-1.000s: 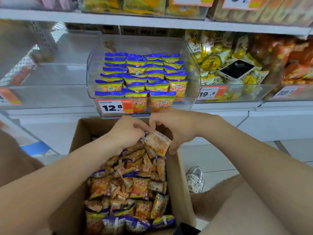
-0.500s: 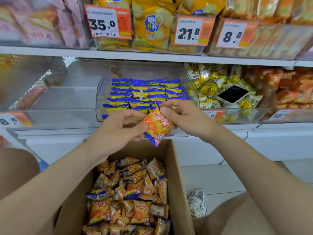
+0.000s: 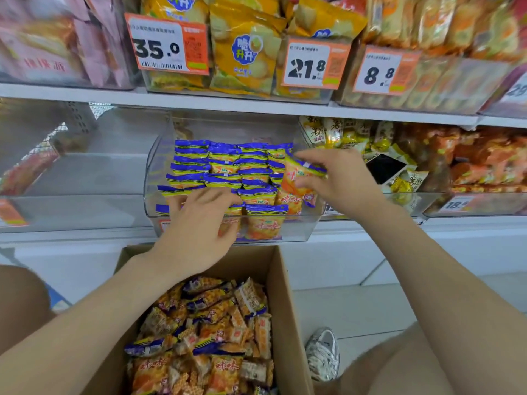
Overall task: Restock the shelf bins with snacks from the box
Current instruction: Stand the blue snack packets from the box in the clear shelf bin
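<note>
Pinching one orange-and-blue snack packet (image 3: 299,181) between thumb and fingers of the right hand (image 3: 339,181), right over the right-hand column of the clear bin (image 3: 154,178) and brushing the packets already standing there. Resting the left hand (image 3: 199,223) with loose, fairly straight fingers on the bin's front-left rows, gripping nothing as far as can be made out.

Holding the packet nearly upright, blue strip on top, long axis tipping a bit toward the bin's right wall. Probably just needing squaring up with the neat side-to-side rows and sliding down into the gap. Guessing that's a right-hand job, being the nearer one.

Spotting the cardboard box (image 3: 288,295) directly below the bin's front, packed with loose packets of the same kind.

Reading tags on the shelf above the bin: 35.0 (image 3: 168,47), 21.8 (image 3: 310,64), 8.8 (image 3: 382,71), plus 脆升升 on a yellow bag (image 3: 245,49). Catching a partial "18." (image 3: 456,206) right of the bin. Not managing the red characters on the packets, too blurry. Not seeing the bin's own tag either, with the left hand covering it.
</note>
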`<control>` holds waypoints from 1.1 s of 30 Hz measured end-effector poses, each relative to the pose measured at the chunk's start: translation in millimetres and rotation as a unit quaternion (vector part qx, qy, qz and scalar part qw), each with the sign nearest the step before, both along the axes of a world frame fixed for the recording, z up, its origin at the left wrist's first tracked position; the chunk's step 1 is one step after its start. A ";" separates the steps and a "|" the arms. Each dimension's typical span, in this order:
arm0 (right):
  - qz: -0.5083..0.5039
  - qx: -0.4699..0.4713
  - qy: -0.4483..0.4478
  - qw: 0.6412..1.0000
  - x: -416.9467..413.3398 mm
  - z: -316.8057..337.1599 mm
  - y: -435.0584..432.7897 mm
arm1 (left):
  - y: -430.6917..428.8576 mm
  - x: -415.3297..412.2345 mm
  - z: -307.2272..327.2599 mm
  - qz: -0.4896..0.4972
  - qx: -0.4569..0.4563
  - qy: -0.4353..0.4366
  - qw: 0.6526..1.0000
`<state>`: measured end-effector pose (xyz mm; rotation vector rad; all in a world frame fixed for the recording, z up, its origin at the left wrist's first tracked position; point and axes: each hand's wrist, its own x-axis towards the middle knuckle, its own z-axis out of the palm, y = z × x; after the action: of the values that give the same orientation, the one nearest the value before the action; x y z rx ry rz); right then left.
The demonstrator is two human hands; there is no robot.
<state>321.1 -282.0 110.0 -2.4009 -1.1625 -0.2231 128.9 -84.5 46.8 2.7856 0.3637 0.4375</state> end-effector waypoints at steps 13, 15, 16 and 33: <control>0.029 -0.348 -0.092 0.932 5.9 -17.7 35.5 | 11.6 -4.1 -16.0 -0.057 0.079 0.124 0.987; 0.037 -0.373 -0.075 0.924 2.4 -21.8 33.1 | 12.3 -4.8 -14.6 -0.063 0.078 0.126 0.987; 0.038 -0.372 -0.069 0.925 0.2 -22.4 31.2 | 13.3 -5.2 -14.0 -0.067 0.072 0.126 0.987; 0.263 -0.314 0.068 0.910 -173.9 -98.9 49.0 | 42.3 -80.8 -133.6 -0.099 0.068 0.436 0.892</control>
<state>147.2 -233.0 11.1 -2.4121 -1.9788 0.5674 48.0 -42.2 -86.8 2.9437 0.2196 -0.9040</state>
